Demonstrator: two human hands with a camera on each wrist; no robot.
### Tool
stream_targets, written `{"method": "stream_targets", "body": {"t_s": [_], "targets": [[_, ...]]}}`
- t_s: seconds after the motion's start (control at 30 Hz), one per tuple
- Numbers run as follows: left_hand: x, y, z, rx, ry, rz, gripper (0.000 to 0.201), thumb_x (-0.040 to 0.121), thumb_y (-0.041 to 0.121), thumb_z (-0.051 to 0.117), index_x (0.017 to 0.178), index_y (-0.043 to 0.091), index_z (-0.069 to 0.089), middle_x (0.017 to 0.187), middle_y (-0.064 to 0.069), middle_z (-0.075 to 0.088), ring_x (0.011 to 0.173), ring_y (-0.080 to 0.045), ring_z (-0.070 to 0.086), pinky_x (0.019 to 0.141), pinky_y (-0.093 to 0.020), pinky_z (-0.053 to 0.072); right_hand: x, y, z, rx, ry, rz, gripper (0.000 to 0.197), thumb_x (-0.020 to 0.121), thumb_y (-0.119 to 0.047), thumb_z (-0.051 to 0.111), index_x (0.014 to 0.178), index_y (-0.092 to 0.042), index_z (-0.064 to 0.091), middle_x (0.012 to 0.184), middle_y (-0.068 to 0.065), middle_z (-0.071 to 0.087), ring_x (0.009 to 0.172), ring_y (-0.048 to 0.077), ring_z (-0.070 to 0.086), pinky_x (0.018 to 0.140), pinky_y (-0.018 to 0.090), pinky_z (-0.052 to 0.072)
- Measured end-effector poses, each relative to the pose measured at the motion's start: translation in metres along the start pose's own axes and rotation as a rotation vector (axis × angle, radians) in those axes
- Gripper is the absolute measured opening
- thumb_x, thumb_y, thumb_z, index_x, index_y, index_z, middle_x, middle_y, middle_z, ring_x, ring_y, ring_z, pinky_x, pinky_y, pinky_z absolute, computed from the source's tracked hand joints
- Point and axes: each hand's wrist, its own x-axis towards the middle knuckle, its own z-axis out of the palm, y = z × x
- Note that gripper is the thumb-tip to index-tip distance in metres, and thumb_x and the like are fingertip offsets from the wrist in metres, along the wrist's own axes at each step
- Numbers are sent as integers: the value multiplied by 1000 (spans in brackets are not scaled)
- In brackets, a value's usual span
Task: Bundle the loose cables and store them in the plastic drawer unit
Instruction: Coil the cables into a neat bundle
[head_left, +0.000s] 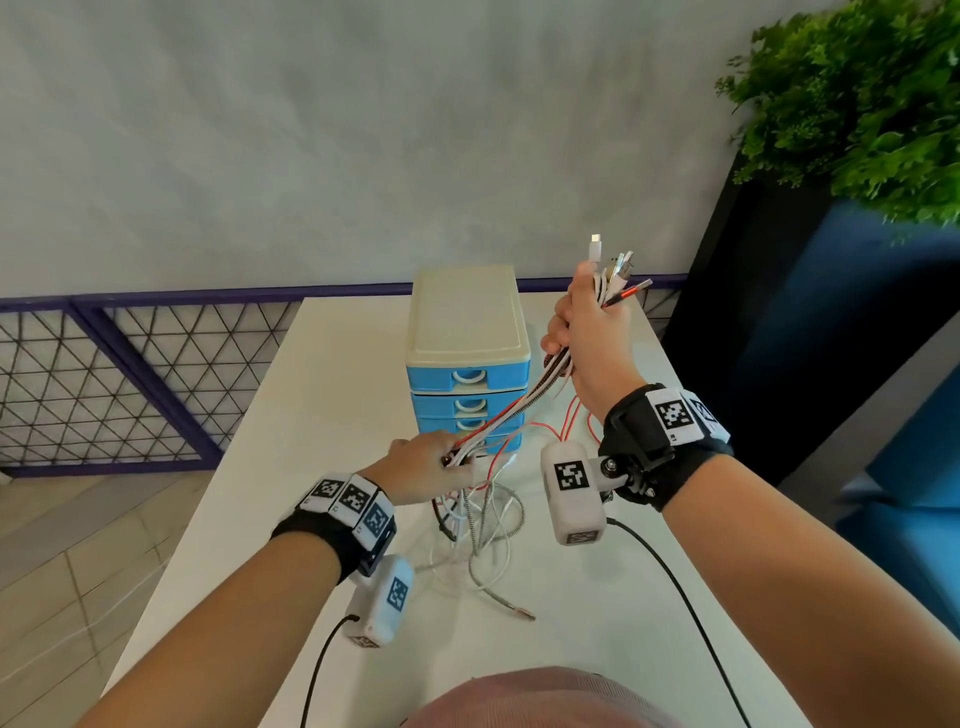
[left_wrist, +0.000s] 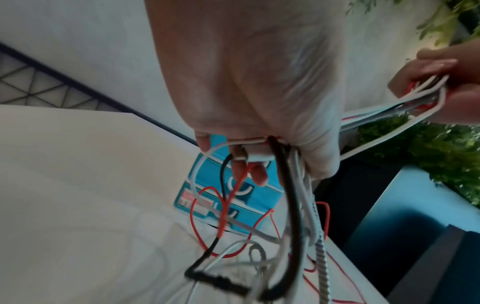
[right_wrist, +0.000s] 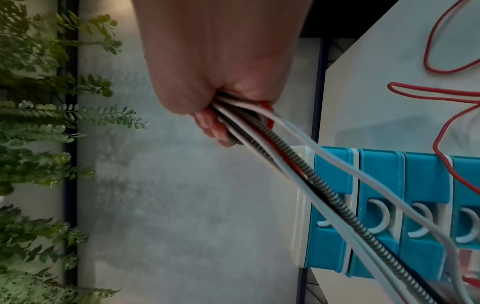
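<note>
Several cables (head_left: 514, 410), white, red, black and braided, stretch taut between my two hands in front of the drawer unit (head_left: 467, 353). My right hand (head_left: 582, 332) is raised and grips the cables (right_wrist: 262, 133) near their plug ends (head_left: 618, 270), which stick up above the fist. My left hand (head_left: 431, 462), lower and nearer, pinches the same cables (left_wrist: 275, 156). Their loose ends (head_left: 483, 525) hang down and lie tangled on the white table (head_left: 311, 415). The unit (right_wrist: 363, 216) has a cream top and several blue drawers, all closed.
A leafy green plant (head_left: 862, 104) over a dark blue planter (head_left: 831, 338) stands at the right of the table. A purple-framed mesh railing (head_left: 130, 374) runs behind the table's left side. A grey wall fills the background.
</note>
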Motion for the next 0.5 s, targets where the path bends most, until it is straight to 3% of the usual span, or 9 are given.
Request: {"method": "stream_targets", "body": {"t_s": [0.03, 0.1, 0.13, 0.2, 0.3, 0.4, 0.5], "targets": [[1, -5, 1, 44, 10, -4, 15, 81, 50, 51, 78, 35, 50, 71, 13, 55, 74, -10, 51, 96, -37, 38, -1, -1, 1, -4, 2, -13, 36, 100, -36, 47, 70, -17, 39, 51, -4, 31, 38, 8, 28, 38, 22, 33], [0, -14, 0, 29, -24, -11, 29, 72, 63, 60, 90, 41, 52, 84, 18, 61, 87, -11, 54, 99, -38, 33, 0, -4, 2, -20, 21, -53, 38, 101, -33, 46, 67, -17, 36, 51, -3, 30, 36, 8, 28, 38, 22, 32], [-1, -20, 1, -49, -29, -5, 44, 65, 68, 65, 97, 39, 54, 88, 20, 64, 90, -9, 56, 97, -35, 34, 2, -7, 1, -20, 37, -74, 39, 101, -31, 46, 67, -17, 34, 50, -3, 30, 35, 8, 28, 38, 22, 31], [-2, -34, 0, -260, -3, -6, 55, 54, 69, 74, 85, 28, 55, 72, 22, 60, 75, -5, 55, 82, -26, 40, 8, -14, -3, 0, 83, -108, 38, 101, -30, 46, 67, -17, 33, 47, -5, 31, 34, 8, 28, 38, 22, 29], [-10, -55, -4, -325, 56, -62, 45, 72, 55, 69, 64, 21, 42, 49, 15, 39, 58, -8, 34, 55, -17, 28, 20, -24, -13, 35, 136, -137, 38, 101, -31, 47, 67, -17, 35, 45, -7, 31, 34, 8, 29, 37, 22, 31], [-15, -70, -10, -418, 102, -80, 58, 73, 78, 46, 60, 22, 46, 59, 9, 38, 61, -12, 33, 60, -25, 27, 23, -27, -16, 56, 134, -126, 36, 100, -32, 48, 69, -17, 36, 46, -7, 32, 34, 8, 30, 38, 22, 31], [-14, -73, -10, -387, 85, -74, 51, 92, 60, 35, 64, 21, 50, 62, 5, 42, 62, -14, 37, 65, -30, 30, 20, -26, -12, 41, 128, -128, 37, 100, -32, 48, 68, -17, 36, 46, -7, 32, 35, 8, 30, 38, 22, 31]]}}
